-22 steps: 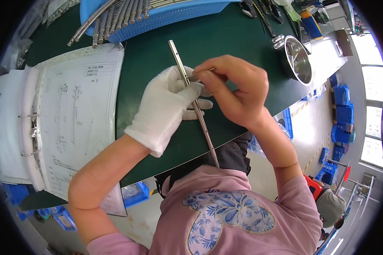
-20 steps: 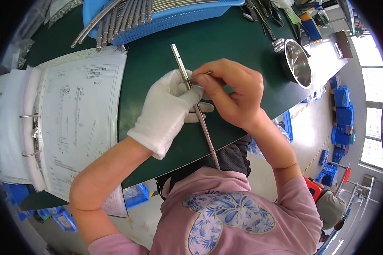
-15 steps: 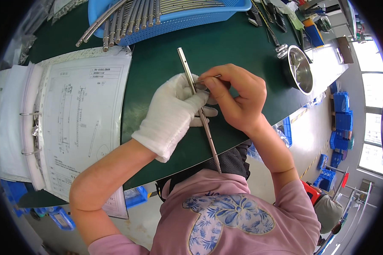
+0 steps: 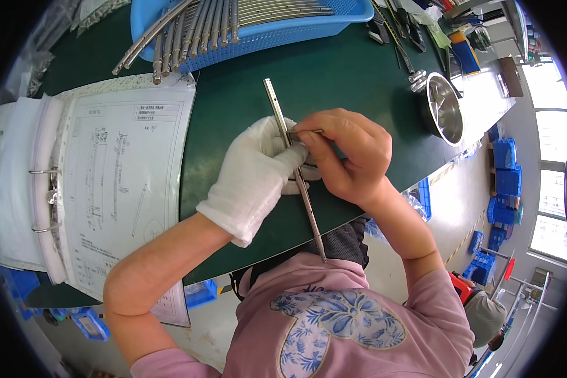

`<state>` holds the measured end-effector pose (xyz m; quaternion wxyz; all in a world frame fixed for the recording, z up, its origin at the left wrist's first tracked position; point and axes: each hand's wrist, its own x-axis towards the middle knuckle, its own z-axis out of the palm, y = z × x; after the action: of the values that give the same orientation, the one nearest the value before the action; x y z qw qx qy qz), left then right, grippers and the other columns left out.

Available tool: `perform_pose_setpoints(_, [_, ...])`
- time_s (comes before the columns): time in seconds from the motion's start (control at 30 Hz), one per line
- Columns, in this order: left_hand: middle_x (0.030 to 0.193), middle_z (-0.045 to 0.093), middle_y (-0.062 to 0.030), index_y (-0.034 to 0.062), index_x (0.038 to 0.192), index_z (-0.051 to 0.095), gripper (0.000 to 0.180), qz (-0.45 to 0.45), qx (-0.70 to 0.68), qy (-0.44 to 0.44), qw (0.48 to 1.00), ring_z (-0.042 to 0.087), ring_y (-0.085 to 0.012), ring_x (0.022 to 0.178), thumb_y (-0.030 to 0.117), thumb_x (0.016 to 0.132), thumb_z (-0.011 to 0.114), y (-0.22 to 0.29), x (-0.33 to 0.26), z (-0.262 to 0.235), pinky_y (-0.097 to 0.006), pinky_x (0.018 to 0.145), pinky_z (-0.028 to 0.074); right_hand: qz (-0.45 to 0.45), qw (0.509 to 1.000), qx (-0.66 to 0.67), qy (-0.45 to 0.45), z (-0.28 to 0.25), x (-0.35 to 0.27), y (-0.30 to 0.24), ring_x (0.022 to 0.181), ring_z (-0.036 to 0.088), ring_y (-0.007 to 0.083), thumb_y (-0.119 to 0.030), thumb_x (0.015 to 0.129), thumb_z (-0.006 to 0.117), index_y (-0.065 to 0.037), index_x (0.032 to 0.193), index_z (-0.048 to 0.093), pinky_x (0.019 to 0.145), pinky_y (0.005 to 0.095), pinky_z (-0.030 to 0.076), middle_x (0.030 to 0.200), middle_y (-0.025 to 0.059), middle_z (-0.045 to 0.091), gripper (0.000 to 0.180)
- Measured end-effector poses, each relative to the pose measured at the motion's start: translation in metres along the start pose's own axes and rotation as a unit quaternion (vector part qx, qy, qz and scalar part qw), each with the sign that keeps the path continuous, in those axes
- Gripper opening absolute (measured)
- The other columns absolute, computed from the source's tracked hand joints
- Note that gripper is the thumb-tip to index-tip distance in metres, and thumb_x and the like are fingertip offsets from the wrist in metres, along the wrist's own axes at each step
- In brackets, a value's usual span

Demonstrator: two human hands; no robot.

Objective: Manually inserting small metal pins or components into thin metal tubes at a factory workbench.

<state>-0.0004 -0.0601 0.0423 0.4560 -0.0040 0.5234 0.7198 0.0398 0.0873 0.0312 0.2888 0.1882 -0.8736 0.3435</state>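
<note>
A long silver metal tube with small holes along it lies slanted across the middle, its far end over the green table and its near end by my shirt. My left hand, in a white glove, is closed round the tube a little beyond its middle. Bare, my right hand pinches a thin metal pin between thumb and forefinger. The pin lies crosswise to the tube, and its left end meets the tube's side; whether it sits in a hole I cannot make out.
A blue plastic basket of metal tubes stands at the back. An open ring binder with drawings lies on the left. At the right are a steel bowl and hand tools. The green table ends before my body.
Both hands and the tube have shifted slightly toward me. The right fingers stay pinched on the pin at the tube.
</note>
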Motion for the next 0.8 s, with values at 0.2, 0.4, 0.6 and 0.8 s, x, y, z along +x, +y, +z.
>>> perform_pose_setpoints(0.2, [0.086,0.059,-0.0087,0.0028,0.101,0.046,0.016,-0.008,0.02,0.001,1.0,0.061,-0.0167,0.072,0.004,0.086,0.05,-0.006,0.002,-0.001,-0.027,0.061,0.05,0.136,0.983,0.104,0.066,0.005,0.017,0.012,0.05,0.054,0.0173,0.001,0.072,0.062,0.0,0.078,0.061,0.045,0.0247,0.04,0.065,0.0084,0.058,0.006])
perform_pose_setpoints(0.4, [0.085,0.058,-0.0101,0.003,0.102,0.045,0.017,-0.006,0.001,-0.005,1.0,0.061,-0.0168,0.072,0.005,0.086,0.05,-0.008,0.003,-0.001,-0.027,0.061,0.049,0.103,0.992,0.062,0.037,0.013,0.023,0.015,0.051,0.052,0.0164,0.002,0.073,0.061,0.0,0.078,0.061,0.046,0.0246,0.04,0.063,0.008,0.056,0.006])
perform_pose_setpoints(0.6, [0.085,0.058,-0.0104,0.003,0.101,0.046,0.015,-0.014,0.006,-0.006,1.0,0.061,-0.0167,0.071,0.005,0.086,0.049,-0.006,0.003,-0.001,-0.027,0.061,0.049,0.022,0.999,0.015,0.048,0.014,0.024,0.016,0.05,0.052,0.0195,0.004,0.07,0.061,0.0,0.075,0.059,0.046,0.0259,0.041,0.063,0.0082,0.056,0.007])
perform_pose_setpoints(0.8, [0.085,0.059,-0.0098,0.003,0.1,0.046,0.014,-0.007,0.008,0.004,1.0,0.061,-0.0163,0.07,0.005,0.086,0.049,-0.007,0.003,0.0,-0.027,0.06,0.05,-0.047,0.998,-0.029,0.034,0.016,0.022,0.019,0.053,0.053,0.0129,0.006,0.073,0.059,0.002,0.077,0.06,0.048,0.0227,0.042,0.066,0.0086,0.058,0.006])
